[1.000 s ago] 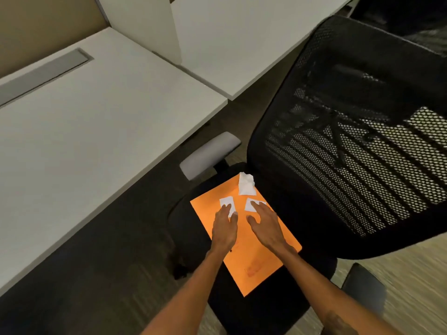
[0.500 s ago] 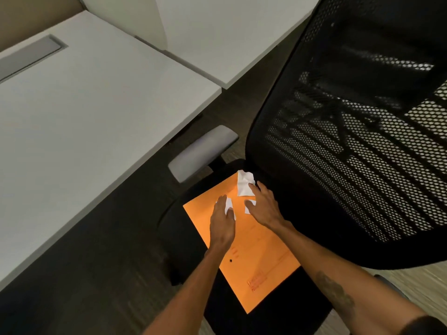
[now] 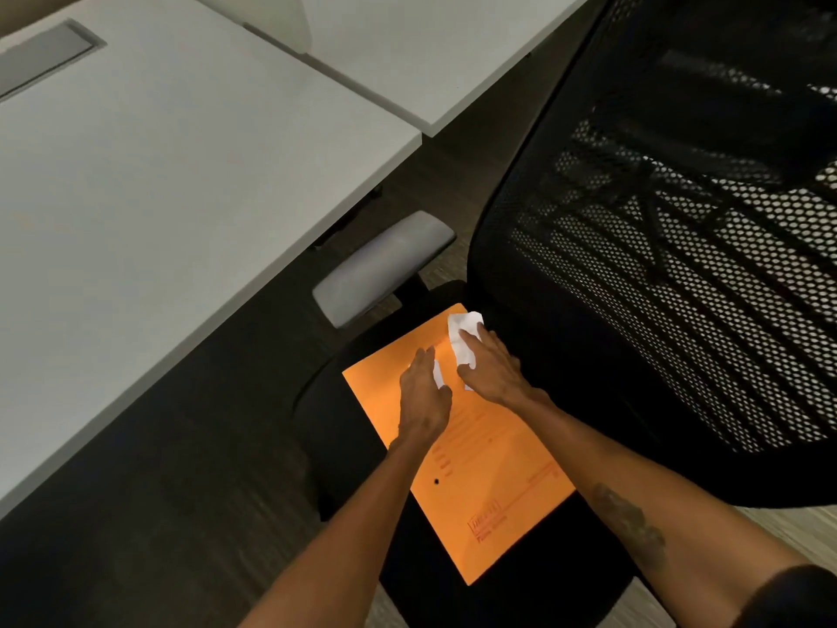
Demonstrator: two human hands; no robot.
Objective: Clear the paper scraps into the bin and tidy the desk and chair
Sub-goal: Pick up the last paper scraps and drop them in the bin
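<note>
An orange envelope [image 3: 480,473] lies on the black seat of the office chair [image 3: 344,423]. White paper scraps sit at the envelope's far end. My left hand [image 3: 423,396] rests on the envelope, with a small white scrap [image 3: 437,373] pinched between thumb and forefinger. My right hand [image 3: 491,369] lies over a larger crumpled scrap [image 3: 459,326], fingers on top of it. I cannot tell whether that hand grips the scrap. A sliver of a third scrap [image 3: 469,388] shows under the right palm.
The chair's black mesh backrest [image 3: 679,265] rises close on the right, right behind the scraps. A grey armrest [image 3: 380,269] sticks out toward the white desk [image 3: 158,197] on the left. A second desk top [image 3: 430,43] lies farther back. Dark carpet runs between desk and chair.
Both hands slid forward along the envelope. The left hand closed over the small scrap, and the right hand moved from the middle scrap up onto the crumpled one.
</note>
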